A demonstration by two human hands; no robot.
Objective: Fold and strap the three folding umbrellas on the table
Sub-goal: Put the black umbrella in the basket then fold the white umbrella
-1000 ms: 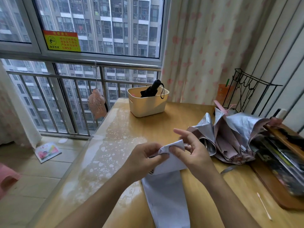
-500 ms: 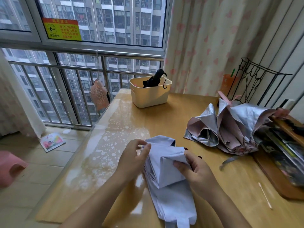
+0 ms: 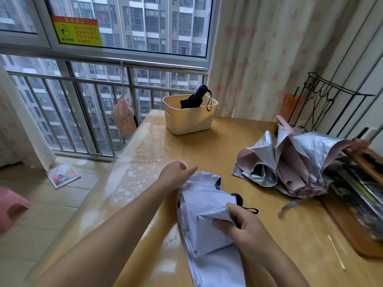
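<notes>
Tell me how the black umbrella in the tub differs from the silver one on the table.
The black umbrella is folded compact; the silver umbrella is loose, crumpled, showing pink. The black one leans in the cream tub; the silver one sprawls on the table. Both are folding umbrellas, untouched; the right hand grips a pale umbrella.

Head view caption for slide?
Right hand pinches the pale umbrella, left hand at its far end; silver-pink umbrella lies loose beside.

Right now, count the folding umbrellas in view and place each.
3: pale lavender fabric umbrella in the right hand; crumpled silver-and-pink umbrella farther right; folded black umbrella in the cream plastic basket, which may hide more.
</notes>
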